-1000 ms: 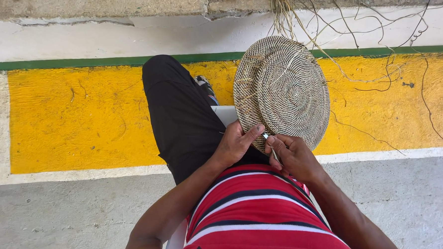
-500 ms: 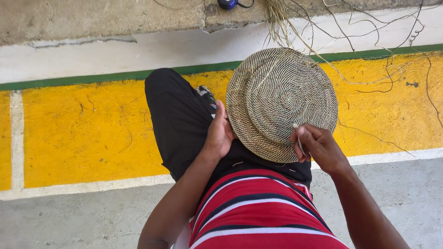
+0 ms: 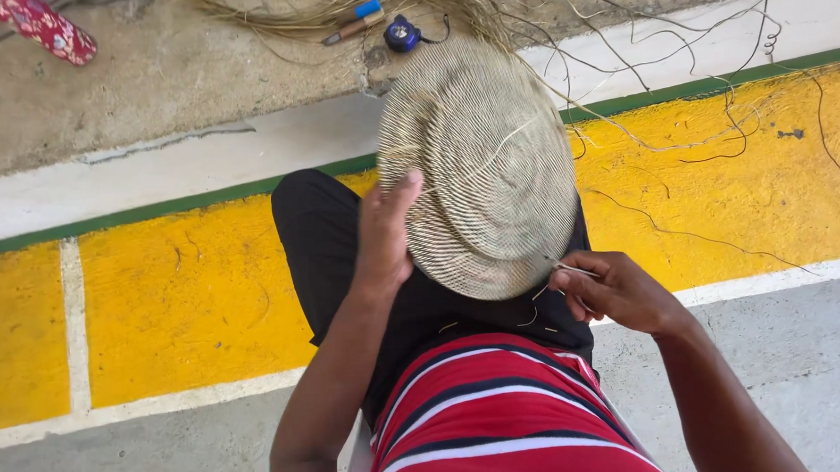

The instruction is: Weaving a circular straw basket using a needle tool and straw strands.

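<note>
Round, coiled, pale straw woven disc (image 3: 483, 162) propped on the lap over black trousers (image 3: 321, 236), lower edge hidden behind both hands. Left hand (image 3: 385, 233) flat against its left rim, grip spread, fingertips partly out of sight. Right hand (image 3: 614, 292) at the lower right edge, grip pinching a thin straw strand (image 3: 573, 270). Loose straw bundle (image 3: 410, 0) cut off at the top.

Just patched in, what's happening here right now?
A seated person is working on a round woven disc propped on their lap. The left hand steadies its left edge, while the right hand pinches a thin strand at its lower right rim. Loose fibres trail off across the yellow-painted floor ahead. A blue tape measure and a small tool lie on the concrete beyond.
</note>
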